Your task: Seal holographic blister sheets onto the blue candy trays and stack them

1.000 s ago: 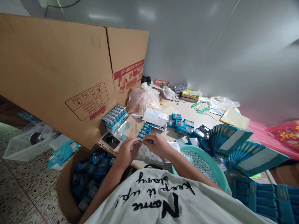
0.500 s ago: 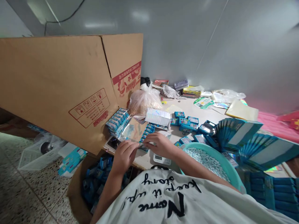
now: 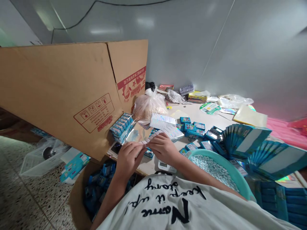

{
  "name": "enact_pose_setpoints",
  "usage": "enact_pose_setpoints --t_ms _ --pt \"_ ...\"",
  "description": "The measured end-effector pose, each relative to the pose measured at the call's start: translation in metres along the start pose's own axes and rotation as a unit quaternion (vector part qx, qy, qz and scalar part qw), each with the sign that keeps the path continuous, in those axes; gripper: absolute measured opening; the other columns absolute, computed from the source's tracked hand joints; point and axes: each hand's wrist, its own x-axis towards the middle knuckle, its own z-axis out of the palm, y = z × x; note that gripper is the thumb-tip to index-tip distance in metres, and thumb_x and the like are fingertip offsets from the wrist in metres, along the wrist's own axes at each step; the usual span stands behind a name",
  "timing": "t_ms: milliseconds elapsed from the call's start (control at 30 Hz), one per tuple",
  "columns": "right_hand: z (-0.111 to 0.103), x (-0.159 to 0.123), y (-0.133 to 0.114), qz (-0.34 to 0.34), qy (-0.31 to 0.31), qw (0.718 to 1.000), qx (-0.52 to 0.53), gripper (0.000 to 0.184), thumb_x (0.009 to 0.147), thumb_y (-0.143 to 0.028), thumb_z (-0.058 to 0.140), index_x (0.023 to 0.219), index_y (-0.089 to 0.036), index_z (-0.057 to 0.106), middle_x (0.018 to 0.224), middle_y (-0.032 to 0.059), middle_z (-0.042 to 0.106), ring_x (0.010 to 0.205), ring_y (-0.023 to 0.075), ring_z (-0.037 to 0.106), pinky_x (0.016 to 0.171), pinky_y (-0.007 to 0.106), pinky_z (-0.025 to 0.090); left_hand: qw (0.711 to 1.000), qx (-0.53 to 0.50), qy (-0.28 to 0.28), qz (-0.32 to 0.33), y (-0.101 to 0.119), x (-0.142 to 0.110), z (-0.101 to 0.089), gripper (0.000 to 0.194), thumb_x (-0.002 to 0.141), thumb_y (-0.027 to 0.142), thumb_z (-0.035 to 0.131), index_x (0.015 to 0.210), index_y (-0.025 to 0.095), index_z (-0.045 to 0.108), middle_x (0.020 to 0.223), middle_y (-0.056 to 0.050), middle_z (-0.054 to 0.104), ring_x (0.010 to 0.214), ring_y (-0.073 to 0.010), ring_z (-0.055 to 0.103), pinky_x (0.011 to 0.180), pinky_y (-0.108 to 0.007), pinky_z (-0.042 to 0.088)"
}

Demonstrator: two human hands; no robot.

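Left of the teal basin (image 3: pixel 245 184), the left hand (image 3: pixel 128 157) and the right hand (image 3: pixel 164 148) are pinching a thin pale strip (image 3: pixel 145 141); it could probably bend or tear, if both pull unequally.

A tall brown cardboard panel (image 3: pixel 59 83) with red print stands left, before a grey wall (image 3: pixel 182 48) crossed by a black cable (image 3: pixel 120 4). Near the panel sits a knotted translucent plastic bag (image 3: pixel 150 106). Farther right lie a round green-and-white printed disc (image 3: pixel 210 108) and a flat cream rectangular pad (image 3: pixel 250 115), near bright pink sheeting (image 3: pixel 278 123). A translucent white plastic crate (image 3: pixel 35 167) rests on the speckled floor (image 3: pixel 59 198).
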Motion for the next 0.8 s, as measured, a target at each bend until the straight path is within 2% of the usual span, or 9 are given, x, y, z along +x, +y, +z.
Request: enact_pose_setpoints --t_ms 133,267,500,800 --pt "-0.005 0.001 -0.003 0.008 0.031 0.999 -0.003 0.022 0.094 -0.013 0.052 0.101 -0.024 0.069 0.094 0.0026 0.075 0.086 0.0159 0.063 0.083 0.036 0.038 1.000 0.004 0.020 0.014 0.001 0.000 -0.002 0.020 0.091 0.025 0.062 0.110 0.024 0.067 0.104 -0.005 0.073 0.100 -0.0205 0.065 0.093 -0.038 0.051" --pt "-0.006 0.002 -0.005 0.006 0.046 0.999 -0.007 0.020 0.094 -0.014 0.053 0.102 -0.023 0.069 0.095 0.0026 0.076 0.085 0.0160 0.064 0.082 0.037 0.038 0.998 -0.036 0.046 0.000 0.001 0.002 -0.007 0.025 0.089 0.022 0.065 0.114 0.023 0.065 0.105 -0.006 0.073 0.102 -0.0199 0.065 0.094 -0.037 0.052" --pt "-0.007 0.007 -0.012 0.005 0.056 0.998 0.006 0.019 0.094 -0.015 0.054 0.100 -0.023 0.070 0.092 0.0022 0.075 0.083 0.0160 0.062 0.082 0.036 0.039 0.998 -0.063 0.025 -0.009 0.005 0.007 -0.018 0.016 0.089 0.018 0.063 0.104 0.022 0.067 0.098 -0.005 0.073 0.096 -0.0185 0.066 0.090 -0.034 0.052" --pt "-0.017 0.014 -0.028 0.006 0.053 0.999 0.007 0.018 0.095 -0.017 0.053 0.102 -0.023 0.070 0.090 0.0026 0.074 0.080 0.0168 0.062 0.078 0.035 0.039 0.993 -0.024 0.115 0.017 0.012 0.000 -0.015 0.022 0.085 0.008 0.064 0.103 0.021 0.067 0.091 -0.004 0.071 0.084 -0.0159 0.065 0.080 -0.030 0.052"
